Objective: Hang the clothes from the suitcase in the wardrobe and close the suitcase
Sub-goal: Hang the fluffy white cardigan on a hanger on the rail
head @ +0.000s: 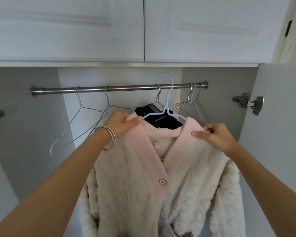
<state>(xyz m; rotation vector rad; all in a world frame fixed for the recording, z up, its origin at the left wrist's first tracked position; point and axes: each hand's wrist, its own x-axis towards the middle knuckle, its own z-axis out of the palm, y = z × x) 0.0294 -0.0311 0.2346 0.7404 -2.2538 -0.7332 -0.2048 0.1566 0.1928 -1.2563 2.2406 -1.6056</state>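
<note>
A fluffy cream cardigan (126, 177) with a pink ribbed collar and one pink button sits on a light blue wire hanger (167, 100). My left hand (121, 124) grips its left shoulder and my right hand (215, 135) pinches its right shoulder. The hanger's hook stands in front of and slightly above the steel wardrobe rail (120, 88); I cannot tell whether it rests on the rail. The suitcase is out of view.
A dark garment (161, 117) hangs on a metal hanger behind the cardigan. Two bare wire hangers (85, 117) hang at the left of the rail, several more (191, 105) at the right. White upper cupboard doors (143, 28) are closed. An open door with a hinge (249, 103) stands right.
</note>
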